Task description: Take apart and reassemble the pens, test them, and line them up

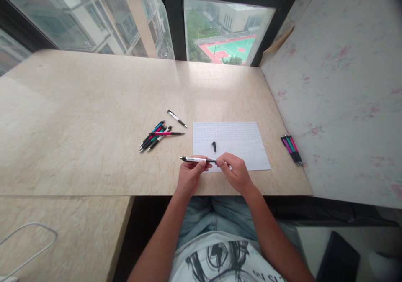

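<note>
My left hand [191, 174] is closed round the barrel of a white and black pen [194, 159], held level above the desk's front edge. My right hand [234, 171] pinches the pen's right end, fingers pressed together. Just beyond lies a small black pen part [214, 146] on a white sheet of paper [238, 142] with faint writing. A pile of several coloured pens [157, 136] lies to the left of the sheet, with a single white pen [176, 118] behind it.
A marble-look desk [94, 119] runs under windows. Several more pens [292, 149] lie at its right edge by a floral wall panel [342, 98]. A white cable [28, 240] loops on the lower side surface at bottom left.
</note>
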`<state>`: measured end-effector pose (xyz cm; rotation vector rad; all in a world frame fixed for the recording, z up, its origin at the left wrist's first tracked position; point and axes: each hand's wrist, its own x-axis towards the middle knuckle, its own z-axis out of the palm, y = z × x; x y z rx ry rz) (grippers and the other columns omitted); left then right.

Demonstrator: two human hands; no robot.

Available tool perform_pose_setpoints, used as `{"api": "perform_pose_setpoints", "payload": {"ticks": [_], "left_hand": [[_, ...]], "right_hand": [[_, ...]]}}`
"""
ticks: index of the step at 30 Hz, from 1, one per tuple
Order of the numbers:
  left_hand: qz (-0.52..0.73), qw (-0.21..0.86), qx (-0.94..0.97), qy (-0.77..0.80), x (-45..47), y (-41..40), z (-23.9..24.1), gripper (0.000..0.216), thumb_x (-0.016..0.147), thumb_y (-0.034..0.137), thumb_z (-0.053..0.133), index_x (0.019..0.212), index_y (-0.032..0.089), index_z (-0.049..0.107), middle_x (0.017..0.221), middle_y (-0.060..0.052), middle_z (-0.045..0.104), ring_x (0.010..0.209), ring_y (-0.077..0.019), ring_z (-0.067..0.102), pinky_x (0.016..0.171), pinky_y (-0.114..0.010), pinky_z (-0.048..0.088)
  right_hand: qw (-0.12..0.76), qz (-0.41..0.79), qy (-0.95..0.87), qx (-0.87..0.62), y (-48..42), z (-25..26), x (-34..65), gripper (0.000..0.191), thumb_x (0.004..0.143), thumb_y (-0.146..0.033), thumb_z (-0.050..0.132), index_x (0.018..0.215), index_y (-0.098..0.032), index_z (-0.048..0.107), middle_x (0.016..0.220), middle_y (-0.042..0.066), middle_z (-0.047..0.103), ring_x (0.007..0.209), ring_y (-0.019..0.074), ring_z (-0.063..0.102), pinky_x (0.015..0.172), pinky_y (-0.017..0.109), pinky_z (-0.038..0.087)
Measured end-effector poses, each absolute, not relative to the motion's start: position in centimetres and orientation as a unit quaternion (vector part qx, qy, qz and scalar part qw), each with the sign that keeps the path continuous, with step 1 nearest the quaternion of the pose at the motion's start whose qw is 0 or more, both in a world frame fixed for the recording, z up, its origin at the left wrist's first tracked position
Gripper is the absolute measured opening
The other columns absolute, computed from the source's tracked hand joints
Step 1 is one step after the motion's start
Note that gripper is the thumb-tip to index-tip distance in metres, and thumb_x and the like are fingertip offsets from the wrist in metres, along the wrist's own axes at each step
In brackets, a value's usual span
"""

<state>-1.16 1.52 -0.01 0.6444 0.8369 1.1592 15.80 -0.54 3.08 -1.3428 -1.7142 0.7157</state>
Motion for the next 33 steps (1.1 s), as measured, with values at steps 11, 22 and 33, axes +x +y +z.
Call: {"api": "perform_pose_setpoints", "payload": {"ticks": [11, 22, 33], "left_hand": [[0.527, 0.710, 0.266, 0.384, -1.26, 1.52, -0.20, 0.023, 0.070, 0.030, 0.086, 0.086, 0.016, 0.078, 0.068, -0.004, 0.073, 0.063, -0.0118, 0.065, 0.063, -0.022, 0.049], [0.524, 0.709, 0.266, 0.388, -1.19, 1.56, 0.17, 0.022, 0.068, 0.028, 0.087, 0.084, 0.016, 0.078, 0.072, -0.004, 0.074, 0.065, -0.0117, 0.066, 0.065, -0.023, 0.048], [0.525, 0.711, 0.258, 0.390, -1.21, 1.55, 0.11, 0.023, 0.067, 0.027, 0.087, 0.085, 0.017, 0.078, 0.072, -0.004, 0.075, 0.068, -0.0129, 0.068, 0.064, -0.022, 0.047]], "right_hand": [[0.429, 0.363, -0.605, -0.564, -0.53, 3.83, 15.61, 0.017, 0.093, -0.033, 0.059, 0.086, -0.021, 0.067, 0.083, 0.004, 0.070, 0.077, 0.0171, 0.065, 0.061, 0.027, 0.048], [0.419, 0.406, -0.577, -0.571, -0.52, 3.77, 15.62, 0.016, 0.088, -0.035, 0.064, 0.095, -0.021, 0.068, 0.094, 0.005, 0.073, 0.085, 0.0192, 0.067, 0.062, 0.027, 0.049], [0.457, 0.373, -0.581, -0.560, -0.40, 3.80, 15.34, 0.020, 0.086, -0.031, 0.067, 0.105, -0.023, 0.068, 0.102, 0.007, 0.073, 0.089, 0.0194, 0.067, 0.064, 0.027, 0.052]]}}
